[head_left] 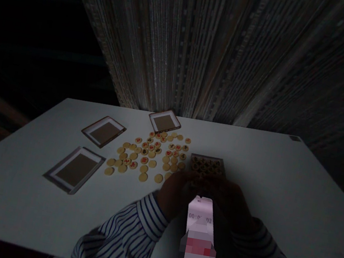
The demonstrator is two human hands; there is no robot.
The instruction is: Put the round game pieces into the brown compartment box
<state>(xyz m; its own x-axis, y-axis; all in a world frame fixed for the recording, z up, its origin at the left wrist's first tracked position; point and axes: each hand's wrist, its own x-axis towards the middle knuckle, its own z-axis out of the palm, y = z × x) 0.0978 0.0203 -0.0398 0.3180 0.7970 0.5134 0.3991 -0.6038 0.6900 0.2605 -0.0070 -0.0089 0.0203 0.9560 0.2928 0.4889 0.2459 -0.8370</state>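
Note:
My left hand (177, 192) and my right hand (231, 200) meet over the near end of a shallow box (223, 169), their fingers curled towards each other. Deep shade covers the fingertips, and what they hold, if anything, cannot be made out. Rows of round xiangqi pieces (207, 165) with dark characters lie in the box's far part; my hands hide its near part. Many loose xiangqi pieces (144, 160) are spread on the table to the left, some showing red or black characters, others plain. A lit phone (203, 215) displaying a timer lies between my wrists.
Three flat framed trays or lids (73, 169) lie on the left and at the back of the white table (281, 182). Behind the table's far edge hangs a string curtain (185, 52). A small dark patch (295, 138) marks the far right corner. The room is dim.

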